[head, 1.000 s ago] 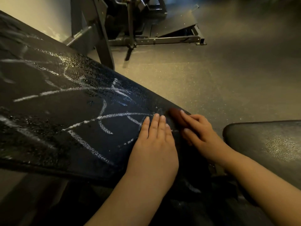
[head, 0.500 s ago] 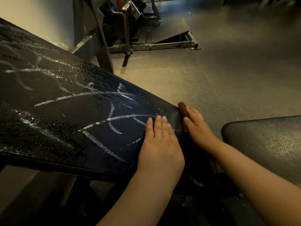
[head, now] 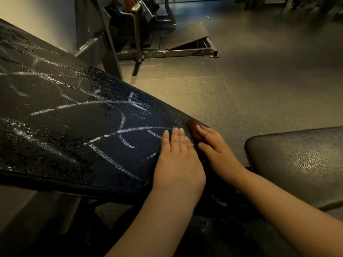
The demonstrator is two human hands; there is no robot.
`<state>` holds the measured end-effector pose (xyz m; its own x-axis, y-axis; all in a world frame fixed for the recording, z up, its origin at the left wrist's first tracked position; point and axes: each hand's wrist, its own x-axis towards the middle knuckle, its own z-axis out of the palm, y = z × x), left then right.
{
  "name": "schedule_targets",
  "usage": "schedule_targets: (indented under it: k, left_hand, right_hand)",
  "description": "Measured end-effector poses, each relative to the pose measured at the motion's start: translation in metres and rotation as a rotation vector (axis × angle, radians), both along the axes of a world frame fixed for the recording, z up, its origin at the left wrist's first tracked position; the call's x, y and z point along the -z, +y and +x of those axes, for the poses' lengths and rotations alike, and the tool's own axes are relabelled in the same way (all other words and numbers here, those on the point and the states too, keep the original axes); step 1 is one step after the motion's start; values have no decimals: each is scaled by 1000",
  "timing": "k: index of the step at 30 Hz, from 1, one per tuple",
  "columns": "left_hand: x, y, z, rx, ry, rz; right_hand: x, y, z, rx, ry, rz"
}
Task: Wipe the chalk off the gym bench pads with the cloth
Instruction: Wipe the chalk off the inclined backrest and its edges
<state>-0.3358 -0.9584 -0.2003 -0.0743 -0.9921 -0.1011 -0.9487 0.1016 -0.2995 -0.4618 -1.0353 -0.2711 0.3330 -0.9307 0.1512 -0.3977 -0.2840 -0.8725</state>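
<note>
The inclined black back pad (head: 74, 141) fills the left, scribbled with white chalk lines (head: 130, 129) and wet-looking patches. My left hand (head: 178, 164) lies flat on its lower right part, fingers straight and together, just touching the end of a chalk line. My right hand (head: 217, 149) presses a small reddish-brown cloth (head: 192, 127) against the pad's right edge with straight fingers. Only the cloth's far end shows beyond the fingertips. The black seat pad (head: 297, 164) at right shows no chalk.
Speckled rubber floor (head: 232, 86) lies beyond the bench. A metal machine frame with a slanted footplate (head: 181, 36) stands at the back. An upright steel post (head: 109, 58) rises just behind the back pad. A pale wall is at far left.
My right hand and the cloth have edged slightly closer to my left hand along the pad's edge. The left hand has stayed flat on the pad. The view has shifted a little.
</note>
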Motion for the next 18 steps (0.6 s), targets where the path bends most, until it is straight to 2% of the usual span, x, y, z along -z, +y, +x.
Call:
schedule_targets:
  k: [3, 5, 9, 13, 15, 17, 18]
  left_hand:
    - [0, 0, 0, 2, -11, -7]
    - [0, 1, 0, -1, -14, -10]
    - [-2, 3, -1, -17, -15, -14]
    - [-4, 4, 0, -5, -29, 5]
    - [-7, 5, 3, 19, -39, 32]
    - [-13, 4, 7, 42, -35, 71]
    - [-17, 3, 11, 50, -34, 91]
  right_hand:
    - [1, 22, -27, -115, 80, -122]
    - [5, 7, -35, -88, 158, -155]
    - [6, -11, -11, 82, 22, 91]
    - [-1, 23, -11, -124, -13, 13]
    - [2, 24, -30, -186, 108, -71]
    - [10, 7, -41, -91, 262, -139]
    - [10, 0, -40, 12, 304, -99]
